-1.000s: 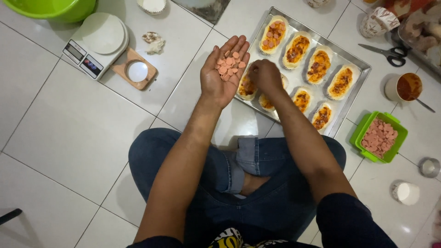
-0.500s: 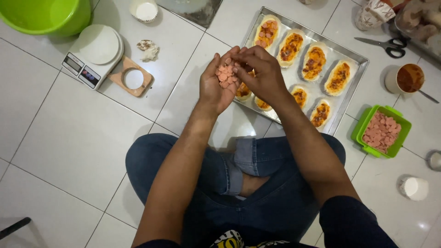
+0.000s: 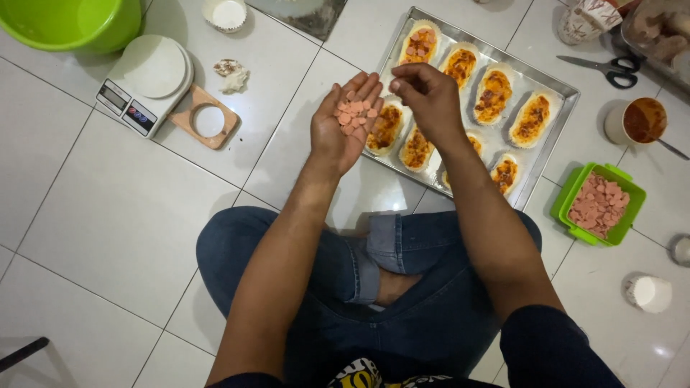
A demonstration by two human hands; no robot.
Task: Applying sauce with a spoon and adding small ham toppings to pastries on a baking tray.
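My left hand [image 3: 338, 140] is held palm up over the floor by the tray's near left corner, cupping a pile of pink sausage slices [image 3: 353, 113]. My right hand [image 3: 429, 100] hovers just right of it over the metal baking tray [image 3: 555, 88], fingertips pinched on a small slice. The tray holds several boat-shaped breads [image 3: 493, 93] spread with orange-red sauce. The far left bread [image 3: 417, 44] carries sausage slices on top.
A green container [image 3: 573, 188] of more sausage slices sits right of the tray. A cup of red sauce [image 3: 642, 121] and scissors [image 3: 612, 70] lie beyond it. A kitchen scale [image 3: 147, 82], wooden ring [image 3: 208, 121] and green bowl [image 3: 65, 21] are at the left. My crossed legs fill the foreground.
My right hand has left the pile in my left palm and moved right and away over the tray. My left hand has stayed palm up with the slices.
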